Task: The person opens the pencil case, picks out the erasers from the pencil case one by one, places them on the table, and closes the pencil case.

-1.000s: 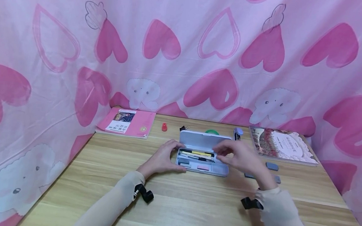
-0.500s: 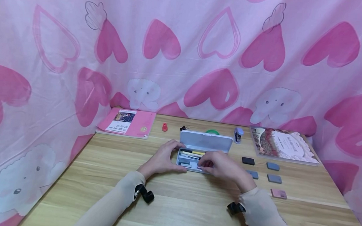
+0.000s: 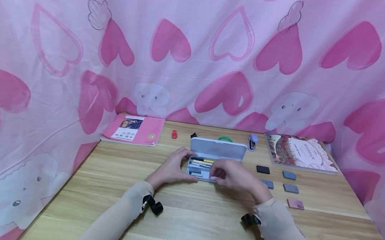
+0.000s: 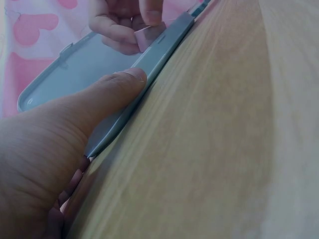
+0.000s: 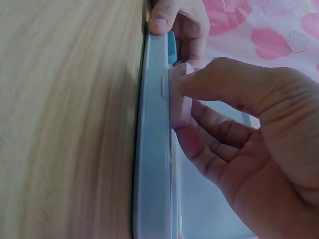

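Two hands work at the open pale blue plastic pencil case point(image 3: 210, 160) in the middle of the light wooden table point(image 3: 188, 220). The left hand point(image 3: 171, 168) holds the case's left end, thumb curled against its front wall. The right hand point(image 3: 233, 175) pinches a small pink rectangular eraser point(image 5: 180, 102) between thumb and fingers, just over the case's front edge. Four more erasers point(image 3: 281, 184) lie to the right.
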`<action>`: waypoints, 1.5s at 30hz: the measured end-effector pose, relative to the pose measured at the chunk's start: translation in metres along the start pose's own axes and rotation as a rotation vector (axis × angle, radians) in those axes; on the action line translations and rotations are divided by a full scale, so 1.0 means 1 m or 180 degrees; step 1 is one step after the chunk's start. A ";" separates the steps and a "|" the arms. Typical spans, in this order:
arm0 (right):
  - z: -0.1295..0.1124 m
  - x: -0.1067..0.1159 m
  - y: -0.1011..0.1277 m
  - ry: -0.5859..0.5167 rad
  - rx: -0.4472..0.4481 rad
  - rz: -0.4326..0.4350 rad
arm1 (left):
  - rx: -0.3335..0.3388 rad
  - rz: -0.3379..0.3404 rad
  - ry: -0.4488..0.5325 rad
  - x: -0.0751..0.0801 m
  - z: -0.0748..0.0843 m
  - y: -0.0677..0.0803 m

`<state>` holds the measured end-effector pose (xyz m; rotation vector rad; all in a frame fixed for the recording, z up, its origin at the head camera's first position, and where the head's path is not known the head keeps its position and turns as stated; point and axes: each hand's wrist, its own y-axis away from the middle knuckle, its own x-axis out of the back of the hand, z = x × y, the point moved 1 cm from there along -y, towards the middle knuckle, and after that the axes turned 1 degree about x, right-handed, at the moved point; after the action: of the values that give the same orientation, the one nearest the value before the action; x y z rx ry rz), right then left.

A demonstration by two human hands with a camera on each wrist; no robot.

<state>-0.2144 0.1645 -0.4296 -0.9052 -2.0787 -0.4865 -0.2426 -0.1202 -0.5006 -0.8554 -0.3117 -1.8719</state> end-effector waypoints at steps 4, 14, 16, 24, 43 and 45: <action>-0.002 0.000 -0.001 -0.0003 0.0033 -0.0057 | -0.0016 0.0023 -0.0020 0.001 0.000 -0.001; -0.003 0.020 0.016 0.0004 0.0059 0.0227 | 0.0021 0.0002 -0.0008 0.001 0.000 -0.001; -0.002 0.030 0.026 0.0042 0.0135 0.0349 | 0.0055 -0.0009 0.0011 0.001 0.000 0.000; 0.020 0.066 0.099 0.0481 0.0358 0.1024 | 0.0098 -0.0038 -0.0008 -0.001 0.002 0.000; 0.080 0.042 0.235 0.0536 -0.0132 0.1260 | 0.0126 -0.0029 -0.0033 0.000 0.002 0.001; 0.085 0.037 0.239 0.0442 -0.0283 0.1156 | 0.0131 -0.0027 -0.0031 0.000 0.002 0.001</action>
<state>-0.0963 0.3919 -0.4445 -1.2347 -1.7290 -0.4349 -0.2411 -0.1196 -0.4989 -0.8367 -0.3593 -1.8635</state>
